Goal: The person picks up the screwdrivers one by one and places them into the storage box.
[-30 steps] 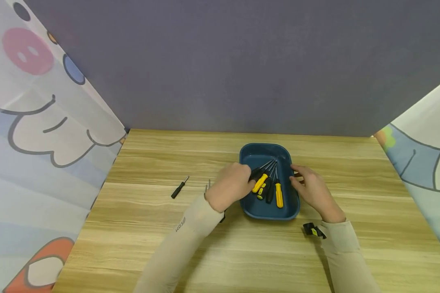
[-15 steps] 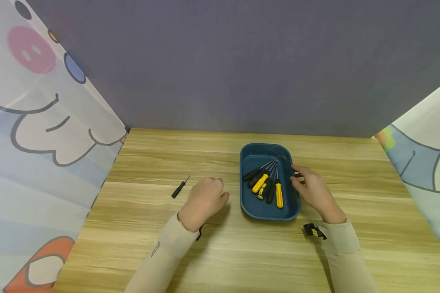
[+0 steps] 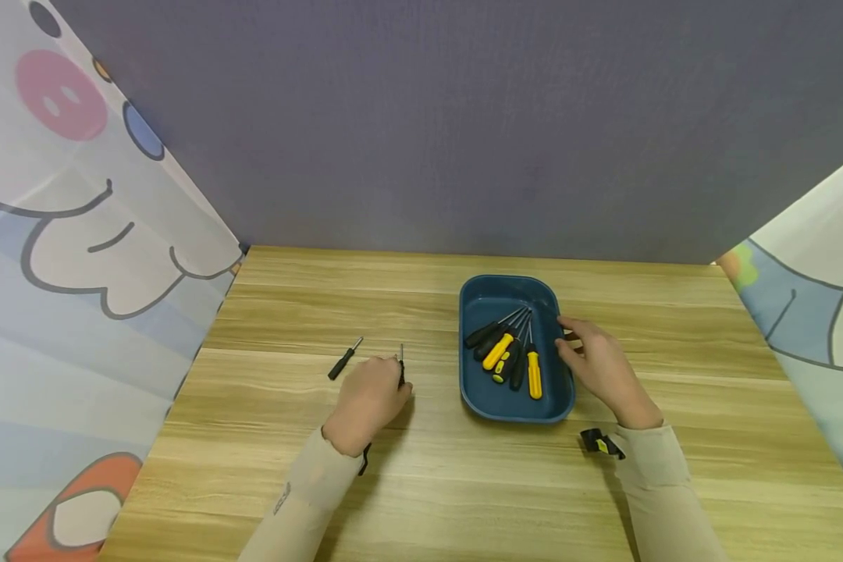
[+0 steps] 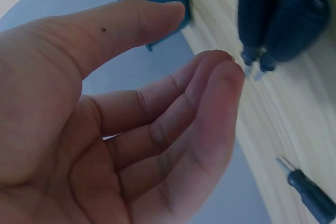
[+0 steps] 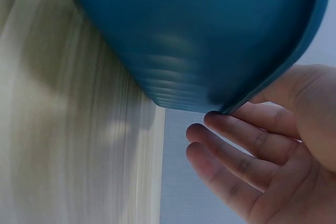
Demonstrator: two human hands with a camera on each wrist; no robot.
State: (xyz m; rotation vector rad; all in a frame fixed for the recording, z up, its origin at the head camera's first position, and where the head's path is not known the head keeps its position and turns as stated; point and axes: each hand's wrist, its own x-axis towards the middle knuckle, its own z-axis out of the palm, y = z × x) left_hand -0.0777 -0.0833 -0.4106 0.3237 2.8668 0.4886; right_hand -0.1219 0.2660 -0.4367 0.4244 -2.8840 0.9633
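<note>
My left hand is low over the table, left of the blue tray. In the left wrist view its fingers bend loosely, thumb apart, with nothing between them. Just beyond those fingertips lie two dark-handled screwdrivers, mostly covered by the hand in the head view. A small black screwdriver rests farther left. My right hand holds the tray's right rim, thumb over the edge and fingertips against the outer side. Inside the tray, several black and yellow screwdrivers fan out, shafts toward the back.
The wooden table ends at a grey panel behind. Cartoon-printed cloths hang at both sides. Below the right wrist shows a small black device with a yellow mark.
My left hand has moved from the tray leftward to the loose screwdrivers, leaving a black-handled screwdriver among those in the tray. The right hand has stayed at the tray's rim.
</note>
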